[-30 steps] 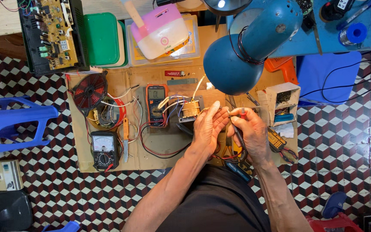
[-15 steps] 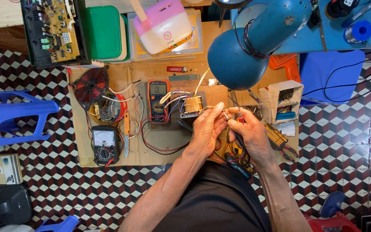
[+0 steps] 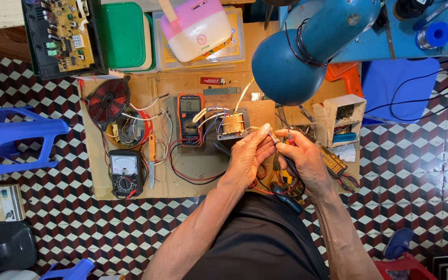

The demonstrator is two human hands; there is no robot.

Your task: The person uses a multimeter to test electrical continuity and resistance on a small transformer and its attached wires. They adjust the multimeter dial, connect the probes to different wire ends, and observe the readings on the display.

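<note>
Just right of the small transformer [image 3: 233, 125], both hands pinch a thin wire end [image 3: 271, 136], left hand [image 3: 248, 155] steadying, right hand [image 3: 307, 161] gripping a slim tool [image 3: 292, 165], seemingly mid-stripping, needing steady fingertips.

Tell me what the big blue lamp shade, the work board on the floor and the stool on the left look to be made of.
Lamp shade: likely painted metal, with a smooth blue coat and soft sheen.
Work board: seems to be cardboard or thin fibreboard, matte brown, scuffed, with worn edges.
Stool: probably moulded plastic, uniform glossy blue.
</note>
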